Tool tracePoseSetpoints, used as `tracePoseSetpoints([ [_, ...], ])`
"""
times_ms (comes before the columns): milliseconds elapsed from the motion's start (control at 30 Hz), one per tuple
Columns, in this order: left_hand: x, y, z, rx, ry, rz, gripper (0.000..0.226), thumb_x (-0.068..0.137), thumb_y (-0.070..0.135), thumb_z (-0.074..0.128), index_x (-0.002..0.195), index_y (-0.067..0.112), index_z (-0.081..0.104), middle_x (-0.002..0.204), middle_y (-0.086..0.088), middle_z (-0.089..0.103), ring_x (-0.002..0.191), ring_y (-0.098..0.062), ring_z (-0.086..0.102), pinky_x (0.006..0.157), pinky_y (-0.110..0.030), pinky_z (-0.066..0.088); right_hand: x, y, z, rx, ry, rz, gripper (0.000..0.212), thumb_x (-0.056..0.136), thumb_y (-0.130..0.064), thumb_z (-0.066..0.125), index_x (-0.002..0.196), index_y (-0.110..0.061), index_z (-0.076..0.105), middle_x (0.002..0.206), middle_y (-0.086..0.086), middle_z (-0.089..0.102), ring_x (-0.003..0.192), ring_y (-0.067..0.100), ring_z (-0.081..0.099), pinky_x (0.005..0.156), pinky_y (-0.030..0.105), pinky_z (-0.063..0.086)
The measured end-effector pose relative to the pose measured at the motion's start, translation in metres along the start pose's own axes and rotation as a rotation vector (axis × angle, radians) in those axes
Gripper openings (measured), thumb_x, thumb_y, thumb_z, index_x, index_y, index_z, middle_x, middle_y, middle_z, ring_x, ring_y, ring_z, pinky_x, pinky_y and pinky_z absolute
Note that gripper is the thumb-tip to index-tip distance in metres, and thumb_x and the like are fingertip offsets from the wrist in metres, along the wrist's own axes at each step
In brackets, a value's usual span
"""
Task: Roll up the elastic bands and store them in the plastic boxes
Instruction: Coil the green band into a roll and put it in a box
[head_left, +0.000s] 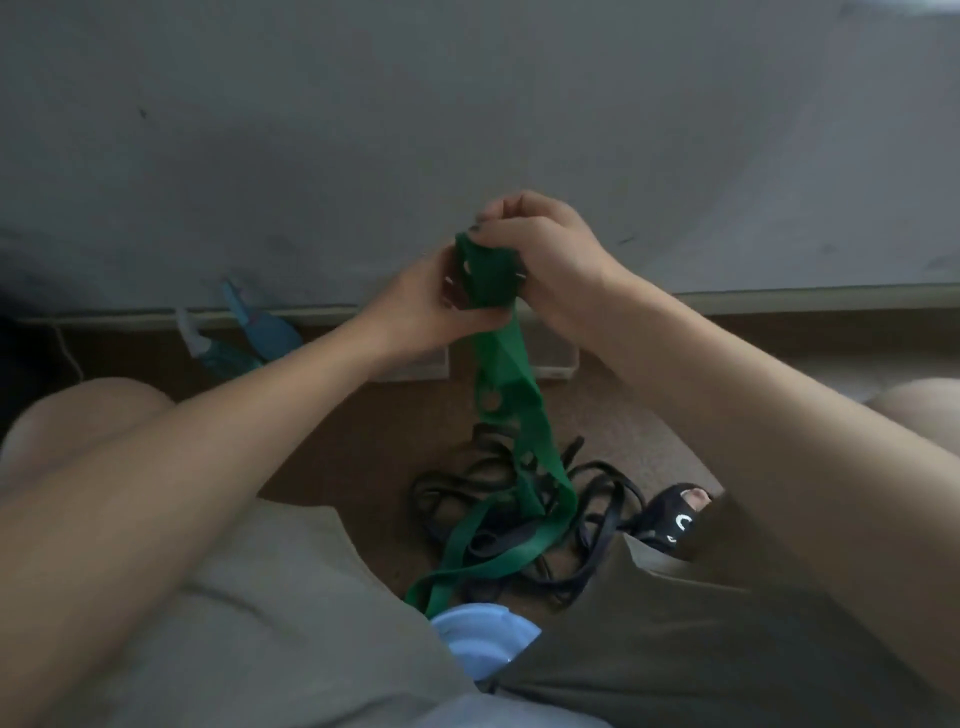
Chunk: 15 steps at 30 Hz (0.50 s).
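A green elastic band (506, 395) with round holes hangs from both my hands down to the floor between my knees. Its top end is bunched into a small roll (485, 273). My left hand (421, 306) grips the roll from the left and my right hand (540, 260) pinches it from above and the right. Under the band's lower end lies a tangle of black elastic bands (592, 519). Two clear plastic boxes (558, 358) stand on the floor against the wall, partly hidden behind my wrists.
A grey wall with a pale skirting board (779, 301) runs across the back. Blue and white objects (249, 332) lie on the brown floor at the left. A light blue round seat (483, 644) shows between my legs. A black slipper (675, 514) is at the right.
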<state>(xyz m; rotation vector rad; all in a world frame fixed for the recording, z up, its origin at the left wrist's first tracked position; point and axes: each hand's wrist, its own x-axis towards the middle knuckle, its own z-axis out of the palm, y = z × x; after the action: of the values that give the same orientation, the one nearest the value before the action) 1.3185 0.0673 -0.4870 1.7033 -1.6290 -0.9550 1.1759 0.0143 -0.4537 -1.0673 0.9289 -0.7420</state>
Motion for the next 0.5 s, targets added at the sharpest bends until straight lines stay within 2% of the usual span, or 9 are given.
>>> tracePoseSetpoints([
  [67,0.005,0.012,-0.009,0.041,0.015,0.045,0.041,0.086,0.031,0.08,0.121,0.022,0.061,0.108,0.003,0.069,0.094,-0.012,0.068,0.083,-0.038,0.059,-0.003,-0.018,-0.006,0.041,-0.046,-0.048,0.017,0.093,0.006,0.063,0.088,-0.01,0.058,0.085,0.009,0.062,0.08,0.023,0.063,0.062,0.028,0.052],
  [133,0.008,0.022,-0.014,0.067,0.028,0.087,0.048,0.083,0.038,0.076,0.123,0.016,0.061,0.111,-0.003,0.07,0.096,-0.019,0.069,0.085,-0.043,0.058,-0.005,-0.029,-0.014,0.116,-0.081,-0.065,0.013,0.095,0.004,0.062,0.094,-0.008,0.058,0.088,0.011,0.062,0.076,0.022,0.064,0.061,0.028,0.052],
  [233,0.014,0.026,-0.017,0.049,0.006,0.124,0.051,0.083,0.039,0.072,0.124,0.012,0.059,0.113,-0.005,0.069,0.097,-0.019,0.069,0.085,-0.038,0.057,-0.002,-0.033,-0.021,0.167,-0.107,-0.071,0.01,0.096,0.001,0.061,0.1,-0.007,0.059,0.088,0.011,0.064,0.073,0.02,0.065,0.063,0.03,0.054],
  [333,0.026,0.026,-0.019,-0.015,-0.039,0.128,0.05,0.083,0.035,0.074,0.127,0.016,0.057,0.116,-0.001,0.066,0.103,-0.013,0.066,0.087,-0.03,0.056,0.003,-0.036,-0.024,0.181,-0.104,-0.093,0.011,0.096,-0.001,0.062,0.106,-0.005,0.059,0.092,0.013,0.064,0.078,0.022,0.065,0.067,0.033,0.056],
  [433,0.04,0.024,-0.018,-0.075,-0.143,0.096,0.038,0.088,0.029,0.079,0.119,0.025,0.059,0.11,0.004,0.066,0.094,-0.001,0.067,0.077,-0.018,0.056,0.008,-0.039,-0.027,0.249,-0.091,-0.087,0.011,0.096,-0.004,0.061,0.106,-0.006,0.057,0.09,0.012,0.062,0.08,0.024,0.06,0.074,0.038,0.051],
  [500,0.05,0.019,-0.013,-0.027,-0.196,0.08,0.033,0.089,0.034,0.079,0.115,0.027,0.06,0.103,0.007,0.068,0.087,0.0,0.07,0.07,-0.015,0.055,0.012,-0.039,-0.03,0.301,-0.081,-0.069,0.003,0.098,-0.006,0.06,0.099,-0.008,0.058,0.082,0.009,0.061,0.076,0.022,0.057,0.073,0.037,0.048],
])
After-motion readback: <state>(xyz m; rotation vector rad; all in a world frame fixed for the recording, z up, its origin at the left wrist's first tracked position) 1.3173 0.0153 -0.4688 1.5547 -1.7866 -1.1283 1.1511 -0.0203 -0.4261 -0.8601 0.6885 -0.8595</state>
